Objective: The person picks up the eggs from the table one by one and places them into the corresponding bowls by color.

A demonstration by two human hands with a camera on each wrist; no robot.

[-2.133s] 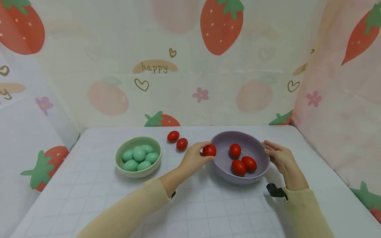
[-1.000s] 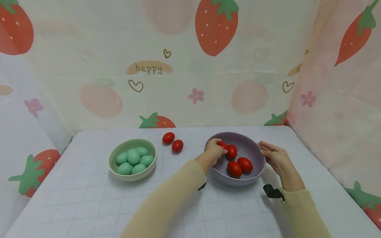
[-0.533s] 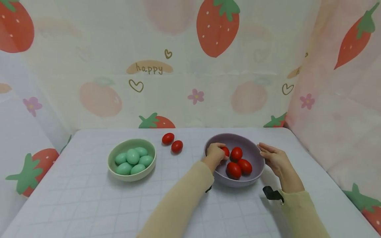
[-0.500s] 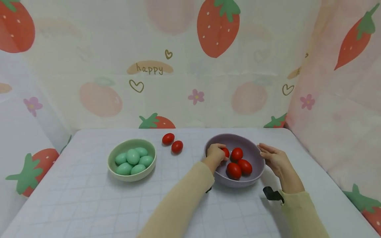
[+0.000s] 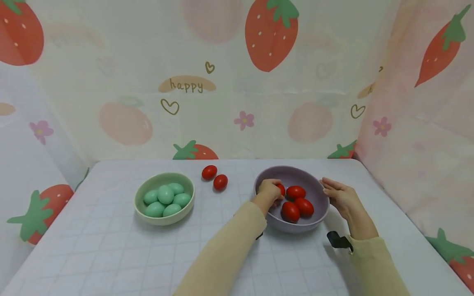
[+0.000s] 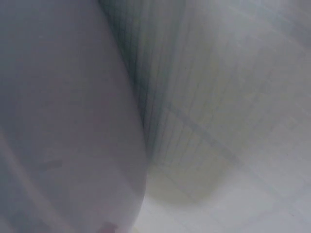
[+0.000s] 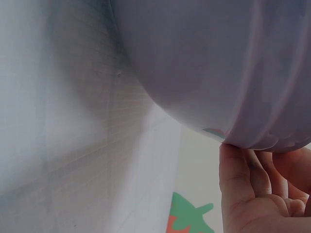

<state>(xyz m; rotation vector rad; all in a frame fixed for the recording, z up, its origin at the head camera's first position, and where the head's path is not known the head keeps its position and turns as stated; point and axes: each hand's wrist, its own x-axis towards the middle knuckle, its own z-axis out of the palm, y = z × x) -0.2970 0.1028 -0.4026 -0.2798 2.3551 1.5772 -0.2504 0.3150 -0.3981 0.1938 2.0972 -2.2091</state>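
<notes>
In the head view my left hand (image 5: 269,192) reaches over the left rim of the purple bowl (image 5: 292,228). Its fingers hold a red egg (image 5: 281,189), partly hidden by the hand. Three other red eggs lie in the bowl: one toward the back (image 5: 296,192), one at the right (image 5: 304,207) and one at the front (image 5: 290,211). My right hand (image 5: 344,199) touches the bowl's right side with fairly straight fingers; in the right wrist view the fingertips (image 7: 233,151) meet the bowl wall. The left wrist view shows only the bowl's outside (image 6: 73,107) and the tabletop.
A pale green bowl (image 5: 163,221) with several green eggs (image 5: 165,194) stands at the left. Two red eggs (image 5: 220,182) lie on the table between the bowls, toward the back. A white gridded cloth (image 5: 111,255) covers the table, with a strawberry-print curtain (image 5: 207,123) behind it.
My left hand has carried the red egg over the rim and down into the purple bowl. The egg toward the back has shifted and turned. The right hand has kept its place at the bowl.
</notes>
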